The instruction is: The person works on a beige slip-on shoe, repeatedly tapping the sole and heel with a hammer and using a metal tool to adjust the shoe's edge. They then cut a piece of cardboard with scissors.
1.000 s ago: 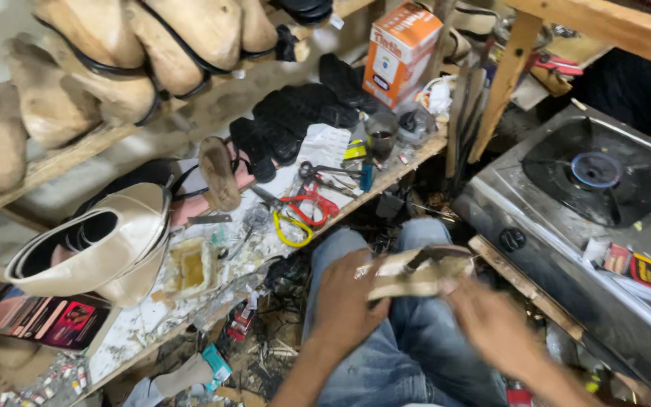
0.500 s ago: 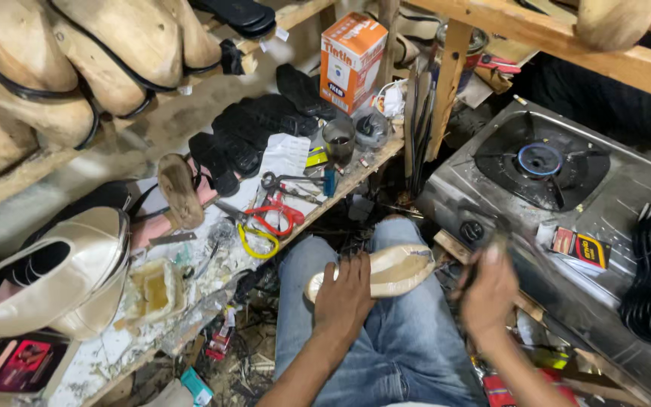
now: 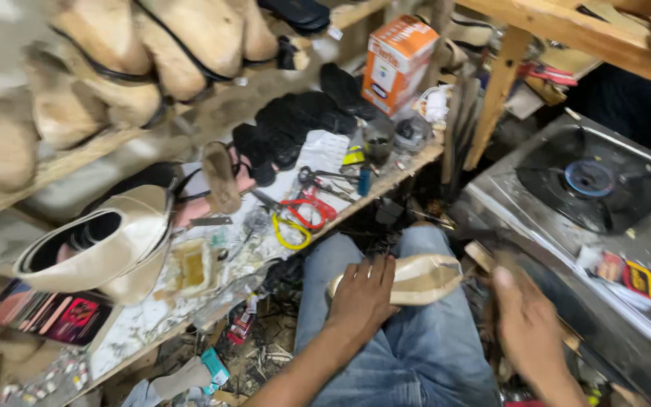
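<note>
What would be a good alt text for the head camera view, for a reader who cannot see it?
A person's left hand presses a beige shoe sole onto their jeans-clad lap, while the blurred right hand hovers beside it. A cluttered workbench with scissors and black soles stands ahead, and a gas stove on the right.

A cluttered wooden workbench (image 3: 152, 324) spans the left. Above it runs a wooden shelf (image 3: 32, 177); right of it a wooden post (image 3: 495, 98) rises, littered floor (image 3: 265, 354) below.
</note>
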`<control>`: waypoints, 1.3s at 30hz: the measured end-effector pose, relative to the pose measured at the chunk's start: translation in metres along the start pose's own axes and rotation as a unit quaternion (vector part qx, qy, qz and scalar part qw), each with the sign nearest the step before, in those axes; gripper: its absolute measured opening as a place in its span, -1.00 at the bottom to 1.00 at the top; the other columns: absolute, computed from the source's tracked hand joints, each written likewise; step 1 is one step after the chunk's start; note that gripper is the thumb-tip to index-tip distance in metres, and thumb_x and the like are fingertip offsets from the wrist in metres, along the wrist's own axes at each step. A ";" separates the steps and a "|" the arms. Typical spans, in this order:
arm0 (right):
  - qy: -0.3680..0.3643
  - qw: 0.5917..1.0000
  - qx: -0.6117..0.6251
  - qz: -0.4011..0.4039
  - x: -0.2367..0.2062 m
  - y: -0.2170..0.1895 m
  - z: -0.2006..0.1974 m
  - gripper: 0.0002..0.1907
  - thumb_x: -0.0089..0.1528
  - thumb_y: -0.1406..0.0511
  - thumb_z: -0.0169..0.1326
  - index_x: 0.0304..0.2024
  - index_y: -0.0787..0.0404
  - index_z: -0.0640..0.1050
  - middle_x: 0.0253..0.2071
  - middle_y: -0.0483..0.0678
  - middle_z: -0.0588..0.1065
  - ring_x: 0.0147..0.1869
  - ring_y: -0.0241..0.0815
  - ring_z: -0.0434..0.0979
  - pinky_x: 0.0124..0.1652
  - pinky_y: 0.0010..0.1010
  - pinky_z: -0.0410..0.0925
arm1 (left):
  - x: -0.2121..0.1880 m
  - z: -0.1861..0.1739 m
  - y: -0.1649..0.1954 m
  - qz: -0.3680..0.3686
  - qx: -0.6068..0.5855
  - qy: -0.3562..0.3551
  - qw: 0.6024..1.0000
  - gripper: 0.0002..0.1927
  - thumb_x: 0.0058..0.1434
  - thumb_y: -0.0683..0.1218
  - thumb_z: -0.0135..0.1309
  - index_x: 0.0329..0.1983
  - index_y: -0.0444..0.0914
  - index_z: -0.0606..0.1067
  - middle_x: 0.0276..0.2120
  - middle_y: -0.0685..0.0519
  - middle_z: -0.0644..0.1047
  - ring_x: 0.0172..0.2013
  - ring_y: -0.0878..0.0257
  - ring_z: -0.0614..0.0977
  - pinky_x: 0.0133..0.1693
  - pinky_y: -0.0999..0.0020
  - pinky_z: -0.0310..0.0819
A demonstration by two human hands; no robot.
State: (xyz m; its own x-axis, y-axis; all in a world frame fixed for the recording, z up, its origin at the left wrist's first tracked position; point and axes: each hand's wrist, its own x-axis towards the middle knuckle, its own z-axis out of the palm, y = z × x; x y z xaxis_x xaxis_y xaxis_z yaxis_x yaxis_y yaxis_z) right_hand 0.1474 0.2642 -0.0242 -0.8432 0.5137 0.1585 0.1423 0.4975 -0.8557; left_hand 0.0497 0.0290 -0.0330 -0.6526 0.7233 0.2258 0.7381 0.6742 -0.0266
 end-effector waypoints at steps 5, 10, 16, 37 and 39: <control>-0.009 0.971 -0.177 -0.159 -0.041 0.025 0.052 -0.75 0.34 0.14 -0.01 -0.04 0.08 0.55 -0.39 0.15 0.57 -0.25 0.14 0.58 -0.22 -0.06 0.41 | 0.007 -0.003 -0.012 -0.062 -0.052 -0.093 0.992 -0.11 0.10 0.23 0.29 0.35 -0.36 0.30 0.11 -0.16 0.50 0.16 0.00 0.50 0.19 0.12 0.30; -0.052 0.978 -0.152 -0.134 -0.077 0.062 0.087 -0.74 0.09 0.05 0.25 -0.18 -0.12 0.67 -0.28 -0.08 0.69 -0.18 -0.21 0.74 -0.12 -0.34 0.53 | -0.010 0.005 -0.023 0.040 0.060 0.075 0.995 -0.07 -0.01 0.23 0.27 0.33 -0.36 0.34 0.12 -0.19 0.51 0.15 -0.01 0.50 0.11 0.06 0.34; -0.438 0.817 -0.292 -0.235 -0.053 0.055 0.102 -0.65 0.24 0.07 0.11 0.08 -0.17 0.58 -0.10 -0.10 0.56 -0.04 -0.15 0.59 -0.02 -0.35 0.43 | -0.033 0.006 -0.046 0.154 0.038 0.152 0.976 -0.27 0.24 0.17 0.23 0.36 -0.33 0.40 0.23 -0.08 0.50 0.27 -0.01 0.49 0.33 0.09 0.34; -0.100 0.972 -0.150 -0.152 0.003 0.062 0.074 -0.46 0.25 0.17 0.07 0.30 0.05 0.45 0.03 0.08 0.50 0.04 -0.01 0.55 -0.02 -0.32 0.39 | -0.051 0.000 -0.068 -0.185 -0.505 0.148 0.830 -0.49 0.25 -0.02 0.25 0.22 -0.29 0.47 0.14 -0.13 0.52 0.18 0.03 0.54 0.21 0.20 0.36; -0.064 0.973 -0.102 -0.196 0.006 0.045 0.073 -0.49 0.28 0.20 0.04 0.29 0.10 0.46 0.09 0.12 0.47 0.08 0.03 0.53 0.05 -0.29 0.37 | -0.056 -0.005 -0.060 -0.202 -0.485 0.197 0.828 -0.55 0.29 -0.04 0.21 0.20 -0.30 0.51 0.14 -0.13 0.54 0.17 0.05 0.56 0.19 0.22 0.39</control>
State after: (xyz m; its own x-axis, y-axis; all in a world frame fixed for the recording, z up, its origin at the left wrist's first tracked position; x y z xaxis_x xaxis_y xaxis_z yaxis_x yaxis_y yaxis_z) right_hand 0.1109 0.2390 -0.0980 -0.9092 0.1724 0.3789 -0.1133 0.7733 -0.6238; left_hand 0.0429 -0.0524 -0.0395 -0.9144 0.2344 0.3300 0.3880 0.2749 0.8797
